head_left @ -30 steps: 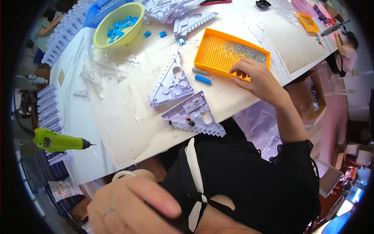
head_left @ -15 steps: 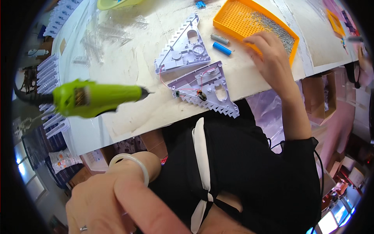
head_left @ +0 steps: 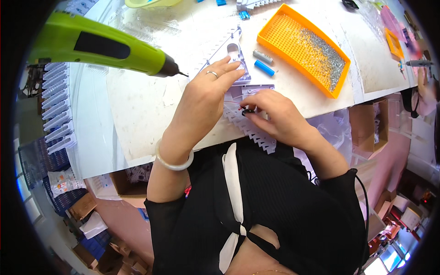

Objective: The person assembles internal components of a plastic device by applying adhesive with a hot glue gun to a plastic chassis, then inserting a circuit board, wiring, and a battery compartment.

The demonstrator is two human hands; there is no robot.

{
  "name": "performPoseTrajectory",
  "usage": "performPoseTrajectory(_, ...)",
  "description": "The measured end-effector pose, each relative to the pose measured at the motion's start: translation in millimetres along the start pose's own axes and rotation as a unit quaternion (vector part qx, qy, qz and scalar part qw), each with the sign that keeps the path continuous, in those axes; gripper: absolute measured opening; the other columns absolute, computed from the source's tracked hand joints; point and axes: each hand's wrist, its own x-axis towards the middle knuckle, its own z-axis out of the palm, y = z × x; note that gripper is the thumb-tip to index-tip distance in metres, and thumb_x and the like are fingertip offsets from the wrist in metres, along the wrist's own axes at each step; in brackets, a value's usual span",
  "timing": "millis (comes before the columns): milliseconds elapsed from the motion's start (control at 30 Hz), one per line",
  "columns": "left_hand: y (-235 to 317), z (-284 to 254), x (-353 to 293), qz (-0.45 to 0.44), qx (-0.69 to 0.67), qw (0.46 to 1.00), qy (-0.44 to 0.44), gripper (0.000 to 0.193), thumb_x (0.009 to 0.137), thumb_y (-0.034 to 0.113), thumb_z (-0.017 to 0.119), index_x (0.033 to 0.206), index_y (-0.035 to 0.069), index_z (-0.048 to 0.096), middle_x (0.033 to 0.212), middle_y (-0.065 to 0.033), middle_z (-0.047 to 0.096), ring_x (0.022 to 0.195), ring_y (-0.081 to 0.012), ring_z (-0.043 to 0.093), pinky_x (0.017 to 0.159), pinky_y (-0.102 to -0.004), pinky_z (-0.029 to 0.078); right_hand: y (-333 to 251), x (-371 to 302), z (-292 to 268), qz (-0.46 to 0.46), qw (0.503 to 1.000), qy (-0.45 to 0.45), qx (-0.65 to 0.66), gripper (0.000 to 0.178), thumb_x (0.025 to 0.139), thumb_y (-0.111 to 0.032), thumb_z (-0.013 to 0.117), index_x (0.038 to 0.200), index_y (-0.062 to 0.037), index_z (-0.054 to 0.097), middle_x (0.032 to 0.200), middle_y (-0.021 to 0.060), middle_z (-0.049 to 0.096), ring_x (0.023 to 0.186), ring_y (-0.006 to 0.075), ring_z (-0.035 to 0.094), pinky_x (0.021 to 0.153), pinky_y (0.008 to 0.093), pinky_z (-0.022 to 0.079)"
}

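Note:
My right hand [head_left: 277, 114] pinches a small black part [head_left: 248, 111] with red wires between thumb and fingertips. It is over a lavender saw-toothed plastic housing half [head_left: 259, 137] near the table's front edge. My left hand [head_left: 201, 103], with a ring and a pale bangle, reaches across both halves with its fingers stretched out; its thumb is hidden. Behind those fingers lies the other housing half [head_left: 235, 48], partly covered. A blue cylindrical battery [head_left: 264, 68] and a grey one [head_left: 263, 57] lie just beyond my right hand.
An orange perforated tray [head_left: 279, 34] with many small metal screws stands at the right. A green electric screwdriver [head_left: 105, 46] hangs at upper left, its tip pointing at my left hand. Stacked lavender parts [head_left: 59, 110] line the left edge. Clear plastic pieces [head_left: 151, 27] lie farther back.
My right hand has left the screw tray and now grips the small black part. My left hand has come up from below onto the housing. The screwdriver has shifted up in view.

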Motion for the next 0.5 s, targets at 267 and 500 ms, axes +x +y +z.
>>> performPoseTrajectory(267, -28, 9, -3, -0.002, 0.039, 0.998, -0.046, 0.013, 0.078, 0.003, 0.076, 0.091, 0.002, 0.075, 0.116, -0.0094, 0.07, 0.119, -0.0307, 0.059, 0.097, -0.0388, 0.05, 30, -3, -21, 0.208, 0.808, 0.077, 0.546, 0.02, 0.096, -0.002, 0.062, 0.116, 0.0012, 0.062, 0.1, 0.0069, 0.067, 0.087, 0.0132, 0.069, 0.077, 0.0263, 0.057)
performPoseTrajectory(500, -36, 9, -2, -0.047, -0.004, 0.999, -0.017, 0.012, 0.073, 0.006, 0.077, 0.084, 0.004, 0.075, 0.096, -0.007, 0.07, 0.092, -0.0263, 0.063, 0.084, -0.0369, 0.052, 31, 9, -16, 0.259, 0.752, 0.105, 0.597, 0.027, 0.088, 0.003, 0.07, 0.113, 0.0024, 0.06, 0.097, 0.0099, 0.067, 0.085, 0.0167, 0.069, 0.074, 0.0263, 0.055)
